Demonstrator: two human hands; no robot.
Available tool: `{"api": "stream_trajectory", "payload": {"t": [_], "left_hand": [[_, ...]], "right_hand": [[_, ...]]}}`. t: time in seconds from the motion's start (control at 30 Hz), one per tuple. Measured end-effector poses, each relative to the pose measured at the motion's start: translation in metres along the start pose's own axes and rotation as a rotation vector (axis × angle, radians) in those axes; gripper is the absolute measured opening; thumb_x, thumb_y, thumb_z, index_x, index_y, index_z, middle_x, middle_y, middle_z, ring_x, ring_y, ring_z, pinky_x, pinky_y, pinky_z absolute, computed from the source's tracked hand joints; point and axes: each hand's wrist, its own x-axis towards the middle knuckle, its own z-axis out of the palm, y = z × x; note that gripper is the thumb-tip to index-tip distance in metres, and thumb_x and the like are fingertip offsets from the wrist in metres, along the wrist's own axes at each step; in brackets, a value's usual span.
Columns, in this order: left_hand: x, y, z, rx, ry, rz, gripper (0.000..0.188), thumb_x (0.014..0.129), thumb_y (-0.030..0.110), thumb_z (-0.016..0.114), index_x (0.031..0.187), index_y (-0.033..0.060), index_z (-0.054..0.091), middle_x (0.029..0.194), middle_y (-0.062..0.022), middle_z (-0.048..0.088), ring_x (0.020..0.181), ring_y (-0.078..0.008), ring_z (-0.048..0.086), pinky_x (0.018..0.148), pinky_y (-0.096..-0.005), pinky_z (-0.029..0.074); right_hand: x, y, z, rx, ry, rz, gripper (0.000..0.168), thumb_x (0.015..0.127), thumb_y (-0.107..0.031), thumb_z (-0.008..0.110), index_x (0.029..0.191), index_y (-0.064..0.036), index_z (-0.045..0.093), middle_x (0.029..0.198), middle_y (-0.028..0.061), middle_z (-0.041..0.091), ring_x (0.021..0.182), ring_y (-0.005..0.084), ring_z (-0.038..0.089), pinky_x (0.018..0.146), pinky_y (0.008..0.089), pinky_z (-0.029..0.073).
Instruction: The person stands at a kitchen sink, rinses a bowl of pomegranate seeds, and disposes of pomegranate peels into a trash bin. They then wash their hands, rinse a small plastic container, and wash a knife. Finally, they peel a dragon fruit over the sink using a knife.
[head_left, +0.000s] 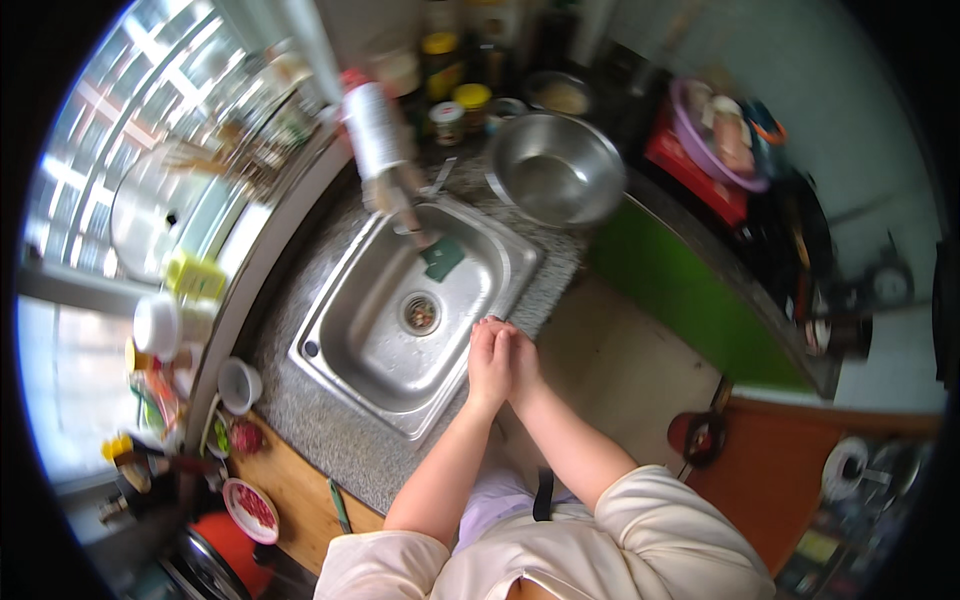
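My left hand (489, 364) and my right hand (523, 364) are clasped together, palms facing, at the near right edge of a stainless steel sink (375, 375). No object shows between them. Inside the sink, a dark green scouring pad (442, 259) lies near the far end, below the faucet (405, 206). Food scraps sit in the drain strainer (420, 314). A large stainless steel bowl (556, 169) stands on the granite counter beyond the sink, to the right.
Jars (448, 122) stand behind the sink. On the left are a wooden board (289, 480) with a green-handled peeler or knife (339, 506), a bowl of red meat (251, 511) and a small white bowl (239, 385). A purple basin (694, 135) sits at the right.
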Motion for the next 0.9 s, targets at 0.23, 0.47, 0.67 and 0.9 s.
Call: {"api": "stream_trajectory", "payload": {"t": [0.23,0.47,0.67,0.9], "left_hand": [[-0.123,0.049,0.216,0.261,-0.505,0.283,0.005,0.089,0.001,0.051,0.09,0.0027,0.056,0.094,-0.0133,0.059,0.096,-0.0313,0.052,0.095,-0.0388,0.037],[-0.322,-0.006,0.462,0.011,-0.878,0.191,0.027,0.088,-0.001,0.047,0.111,0.0017,0.062,0.109,-0.0138,0.064,0.105,-0.0298,0.057,0.096,-0.0388,0.04],[-0.46,-0.024,0.621,0.2,-1.331,0.405,0.036,0.092,0.008,0.043,0.126,0.0088,0.055,0.127,-0.0112,0.057,0.133,-0.0297,0.039,0.113,-0.0443,0.015],[-0.554,-0.105,0.739,-0.197,-1.271,-0.226,0.026,0.094,0.007,0.042,0.116,0.0034,0.053,0.12,-0.0136,0.057,0.117,-0.0291,0.05,0.104,-0.0392,0.034]], "right_hand": [[-0.192,-0.162,-0.034,0.321,0.141,-0.408,0.022,0.095,-0.022,0.047,0.098,-0.003,0.058,0.1,0.0073,0.061,0.101,0.021,0.056,0.096,0.0356,0.042],[-0.429,-0.311,-0.181,0.359,0.384,-0.843,0.024,0.097,-0.023,0.043,0.109,-0.007,0.057,0.11,0.0061,0.059,0.115,0.0192,0.05,0.106,0.0363,0.035],[-0.57,-0.361,-0.361,0.296,0.551,-1.283,0.041,0.096,-0.029,0.045,0.128,-0.004,0.05,0.128,0.0101,0.055,0.124,0.0197,0.048,0.11,0.0326,0.032],[-0.698,-0.422,-0.448,0.868,0.494,-1.114,0.02,0.095,-0.014,0.045,0.106,0.0,0.055,0.097,0.0091,0.06,0.097,0.024,0.057,0.094,0.0377,0.047]]}}
